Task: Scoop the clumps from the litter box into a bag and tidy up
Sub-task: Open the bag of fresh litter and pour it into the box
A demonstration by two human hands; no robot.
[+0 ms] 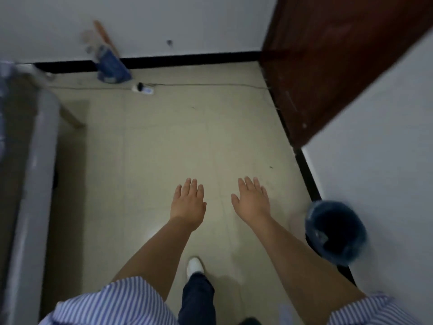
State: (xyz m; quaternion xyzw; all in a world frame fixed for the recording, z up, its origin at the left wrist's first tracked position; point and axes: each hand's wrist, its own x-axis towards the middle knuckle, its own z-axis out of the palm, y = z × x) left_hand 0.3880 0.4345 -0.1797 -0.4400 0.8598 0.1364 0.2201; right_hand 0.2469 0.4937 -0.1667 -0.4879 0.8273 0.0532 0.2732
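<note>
A round bin (335, 233) lined with a blue bag stands against the white wall at the right, just beside the black skirting board (304, 170); its inside is dark and what lies in it cannot be made out, apart from a pale glint on the liner near the rim. Taking that bin as the landmark, the left hand (188, 202) and the right hand (251, 199) both hang in the air over the pale tiled floor (164, 141) to the left of it, palms down, the right one nearer the bin. The fingers of each hand are straight and slightly spread, holding nothing and touching nothing. Below the hands, a white shoe (194, 266) and a dark trouser leg are planted on the floor, and blue-and-white striped short sleeves (112, 303) frame the bottom of the view. Far from the bin, against the opposite wall, a blue bag or packet (113, 66) leans with a wooden handle (106, 38) rising behind it; both are blurred. Just beside that packet a small white device (143, 89) lies on the floor with a thin black cable (210, 84) running from it toward the dark brown door (328, 62), which stands open beyond the bin. A grey piece of furniture (30, 160) fills the left edge, well apart from the bin. No litter box, scoop or clumps can be picked out in this view.
</note>
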